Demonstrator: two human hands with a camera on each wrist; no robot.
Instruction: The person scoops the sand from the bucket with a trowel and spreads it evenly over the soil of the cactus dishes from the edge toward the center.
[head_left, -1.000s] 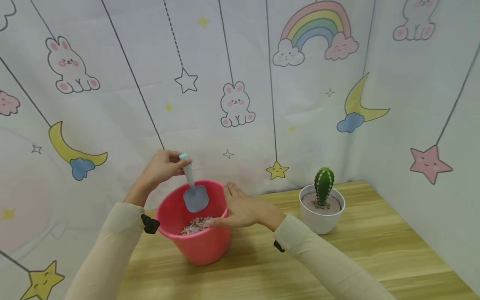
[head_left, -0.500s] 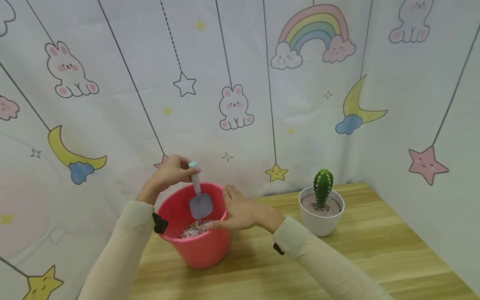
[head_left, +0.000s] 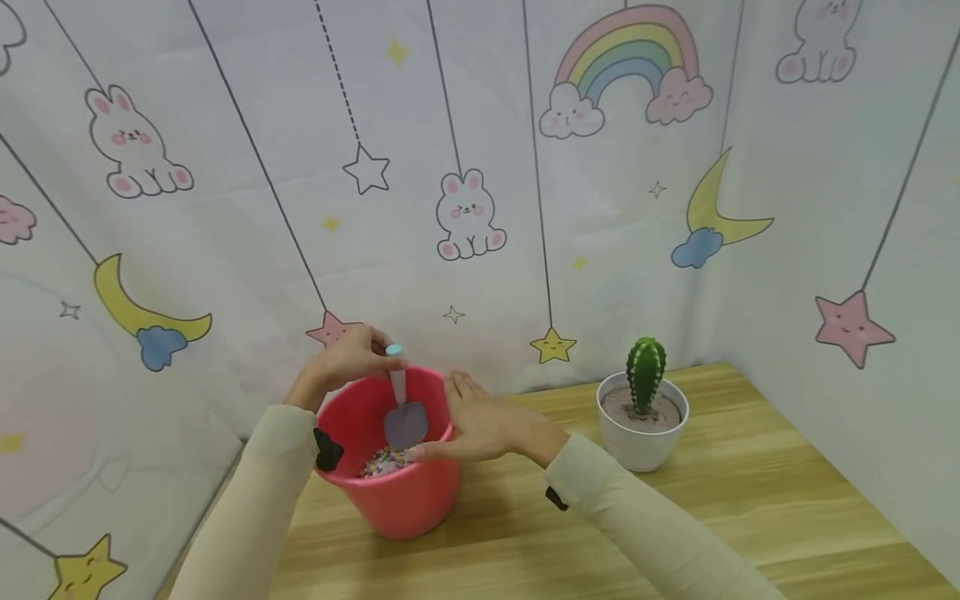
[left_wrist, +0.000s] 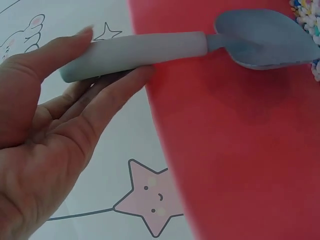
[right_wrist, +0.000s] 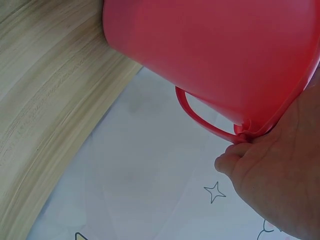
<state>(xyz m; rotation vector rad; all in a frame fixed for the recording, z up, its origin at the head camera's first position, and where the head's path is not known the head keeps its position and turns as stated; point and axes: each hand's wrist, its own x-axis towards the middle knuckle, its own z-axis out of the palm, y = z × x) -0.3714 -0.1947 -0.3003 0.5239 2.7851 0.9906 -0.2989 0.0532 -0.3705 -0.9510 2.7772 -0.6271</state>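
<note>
My left hand (head_left: 352,358) pinches the pale handle of a grey-blue toy shovel (head_left: 406,425) between thumb and fingers, as the left wrist view also shows. The shovel blade (left_wrist: 265,40) points down inside a red bucket (head_left: 405,504), close to small multicoloured bead-like bits (head_left: 386,461) at its bottom. On the bucket's right side, my right hand (head_left: 487,425) holds the rim, the thumb lying over the near edge. In the right wrist view its fingers (right_wrist: 235,160) lie outside the bucket by the red loop handle (right_wrist: 202,122), partly hidden by the rim.
A small cactus in a white pot (head_left: 641,442) stands to the right on the wood-grain table (head_left: 765,500). Behind and beside the table hangs a pale cloth (head_left: 405,275) printed with rabbits, stars and moons.
My left hand has moved right and down, lowering the shovel deeper into the bucket toward the bits. The right hand has stayed on the rim.
</note>
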